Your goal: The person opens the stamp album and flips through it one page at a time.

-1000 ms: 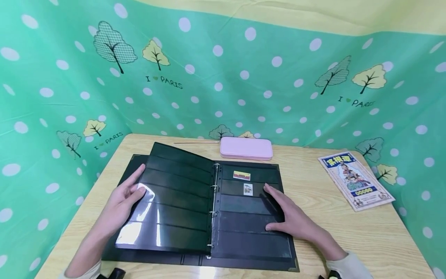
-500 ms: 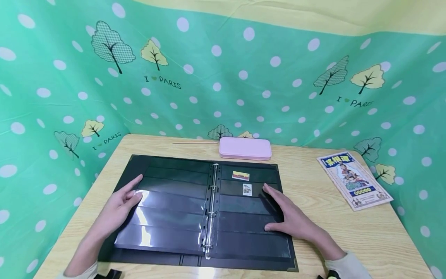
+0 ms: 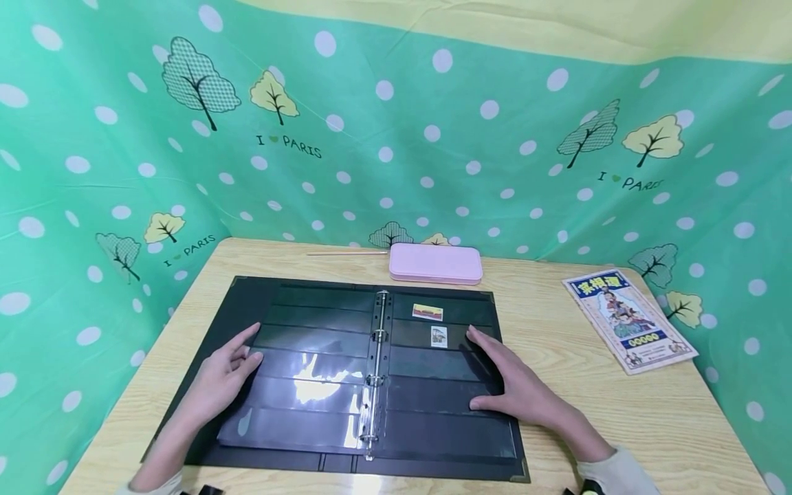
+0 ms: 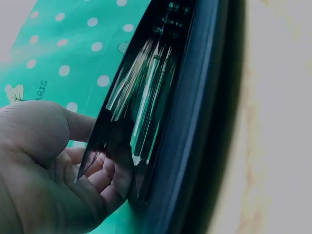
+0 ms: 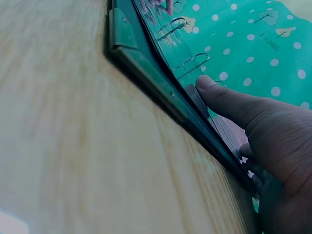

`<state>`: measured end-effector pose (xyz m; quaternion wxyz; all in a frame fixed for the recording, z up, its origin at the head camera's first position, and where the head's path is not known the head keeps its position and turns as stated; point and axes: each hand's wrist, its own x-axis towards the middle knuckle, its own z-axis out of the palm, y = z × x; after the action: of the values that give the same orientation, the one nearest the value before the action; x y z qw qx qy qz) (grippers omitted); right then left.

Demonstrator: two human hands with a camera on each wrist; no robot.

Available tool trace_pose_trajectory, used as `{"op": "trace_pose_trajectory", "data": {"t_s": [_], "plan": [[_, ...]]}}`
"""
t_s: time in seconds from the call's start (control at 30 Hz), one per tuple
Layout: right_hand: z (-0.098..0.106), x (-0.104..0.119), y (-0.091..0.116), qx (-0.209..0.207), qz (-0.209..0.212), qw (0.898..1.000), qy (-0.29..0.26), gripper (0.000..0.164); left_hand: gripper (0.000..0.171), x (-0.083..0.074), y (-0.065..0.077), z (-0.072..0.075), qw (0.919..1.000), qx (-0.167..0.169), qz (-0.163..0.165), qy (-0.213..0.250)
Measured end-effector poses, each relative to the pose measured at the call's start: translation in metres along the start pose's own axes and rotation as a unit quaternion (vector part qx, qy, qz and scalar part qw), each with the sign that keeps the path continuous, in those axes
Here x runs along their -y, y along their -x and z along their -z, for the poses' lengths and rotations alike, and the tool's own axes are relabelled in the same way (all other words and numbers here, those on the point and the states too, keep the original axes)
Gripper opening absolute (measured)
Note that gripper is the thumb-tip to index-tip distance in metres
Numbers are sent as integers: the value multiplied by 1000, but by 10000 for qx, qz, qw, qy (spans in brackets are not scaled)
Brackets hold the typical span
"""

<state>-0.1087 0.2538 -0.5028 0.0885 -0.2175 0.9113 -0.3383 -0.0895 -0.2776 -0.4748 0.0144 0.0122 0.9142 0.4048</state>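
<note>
A black ring-binder stamp album (image 3: 247, 302) lies open on the table. My left hand (image 3: 219, 381) is at the outer edge of the left album page (image 3: 309, 381), thumb on top. In the left wrist view that page rises off the cover, its edge between thumb and fingers of the left hand (image 4: 53, 165). My right hand (image 3: 520, 381) rests with spread fingers on the right page's (image 3: 445, 433) outer edge; the right wrist view shows its thumb (image 5: 229, 102) lying on the page. Two stamps, a yellow-and-red one (image 3: 427, 312) and a pale one (image 3: 438, 337), sit in the right page's upper strips.
A pink tin case (image 3: 436, 262) stands behind the album, with a thin wooden stick (image 3: 346, 253) to its left. An illustrated booklet (image 3: 630, 320) lies at the right on the wooden table (image 3: 588, 405). A green dotted cloth (image 3: 346, 158) hangs behind.
The left page, steeply raised a second ago, has come down toward the left cover. My left hand lowered with it and then shifted slightly right. The right hand stays put.
</note>
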Motion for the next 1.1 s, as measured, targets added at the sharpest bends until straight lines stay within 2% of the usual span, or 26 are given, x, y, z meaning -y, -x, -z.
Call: {"op": "trace_pose_trajectory", "data": {"t_s": [0.2, 0.47, 0.83, 1.1], "plan": [[0, 1, 0, 18, -23, 10000, -11, 125, 65, 0, 0, -4, 9998, -42, 95, -151], [1, 2, 0, 59, -31, 9997, -227, 122, 79, -1, 0, -15, 9936, -340, -110, -1068], [0, 2, 1, 27, 6, 9999, -169, 119, 81, -4, 2, -23, 9929, -472, -121, -1081], [5, 2, 1, -88, 40, 9999, -136, 108, 72, -3, 2, -28, 9906, -669, -435, -1110]]}}
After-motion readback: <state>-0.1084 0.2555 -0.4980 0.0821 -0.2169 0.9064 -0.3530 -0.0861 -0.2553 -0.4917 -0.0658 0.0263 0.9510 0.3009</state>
